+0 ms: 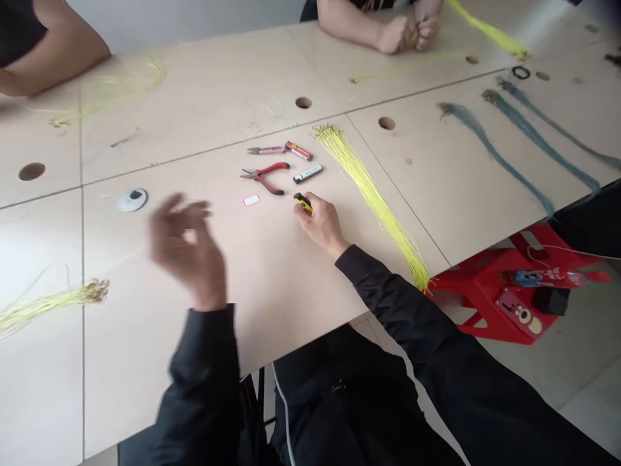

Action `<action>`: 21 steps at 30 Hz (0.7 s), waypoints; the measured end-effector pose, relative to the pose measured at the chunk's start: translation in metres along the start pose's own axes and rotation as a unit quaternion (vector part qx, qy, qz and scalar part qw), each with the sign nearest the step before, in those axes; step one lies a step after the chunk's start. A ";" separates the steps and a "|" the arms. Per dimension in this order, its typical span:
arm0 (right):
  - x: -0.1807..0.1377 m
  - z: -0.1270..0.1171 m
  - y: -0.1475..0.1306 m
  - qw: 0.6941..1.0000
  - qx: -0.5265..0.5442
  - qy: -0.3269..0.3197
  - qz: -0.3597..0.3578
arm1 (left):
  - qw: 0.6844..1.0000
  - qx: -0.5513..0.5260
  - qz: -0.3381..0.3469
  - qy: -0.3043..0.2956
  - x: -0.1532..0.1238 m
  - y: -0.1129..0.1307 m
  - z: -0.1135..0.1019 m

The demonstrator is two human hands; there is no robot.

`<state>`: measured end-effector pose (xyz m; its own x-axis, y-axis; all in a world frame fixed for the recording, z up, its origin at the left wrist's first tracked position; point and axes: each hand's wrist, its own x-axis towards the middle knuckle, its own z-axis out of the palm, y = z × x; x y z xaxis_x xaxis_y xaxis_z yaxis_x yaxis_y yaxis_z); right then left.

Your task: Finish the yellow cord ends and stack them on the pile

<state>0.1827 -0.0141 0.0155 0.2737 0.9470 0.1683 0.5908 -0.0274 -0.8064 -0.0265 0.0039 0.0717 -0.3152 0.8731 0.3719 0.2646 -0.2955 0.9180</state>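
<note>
Lettering [308, 173] on black lighter [299, 178] unreadable; right hand [323, 225] grips yellow-black object [303, 202], left hand [187, 249] spread open.

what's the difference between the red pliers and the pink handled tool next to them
The red pliers have spread red-and-black handles, while the pink-handled tool lies slim and closed. The red pliers also look wider than the pink-handled tool, and they lie nearer the person, with the pink-handled tool further across. Both lie flat on the pale wooden table, metal tips pointing left.
</note>
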 end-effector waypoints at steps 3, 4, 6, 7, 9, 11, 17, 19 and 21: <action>0.003 -0.007 -0.004 0.994 0.104 0.015 -0.002 | 0.979 -0.133 -0.075 -0.134 -0.029 -0.005 0.053; 0.005 -0.009 -0.006 0.990 0.138 0.001 -0.003 | 0.964 -0.154 -0.107 -0.189 -0.034 -0.008 0.064; 0.010 -0.012 -0.007 0.979 0.197 -0.050 -0.004 | 0.939 -0.186 -0.151 -0.247 -0.037 -0.016 0.078; 0.014 -0.012 -0.007 0.972 0.221 -0.081 -0.004 | 0.930 -0.199 -0.165 -0.260 -0.035 -0.022 0.081; 0.023 -0.010 -0.003 0.964 0.244 -0.111 -0.004 | 0.918 -0.226 -0.186 -0.268 -0.031 -0.034 0.083; 0.027 -0.006 0.000 0.954 0.270 -0.129 -0.003 | 0.917 -0.235 -0.191 -0.260 -0.028 -0.041 0.083; 0.021 -0.002 0.004 0.949 0.275 -0.152 0.036 | 0.920 -0.219 -0.203 -0.255 -0.032 -0.040 0.084; 0.020 -0.004 0.003 0.953 0.261 -0.147 0.041 | 0.922 -0.210 -0.208 -0.250 -0.033 -0.038 0.085; 0.020 -0.007 0.002 0.959 0.245 -0.143 0.032 | 0.926 -0.198 -0.207 -0.245 -0.033 -0.038 0.085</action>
<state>0.1944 0.0030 0.0216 0.0374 0.9993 0.0044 0.1341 -0.0007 -0.9910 0.0510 0.0191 0.0134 0.1621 0.9859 -0.0419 -0.1730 0.0702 0.9824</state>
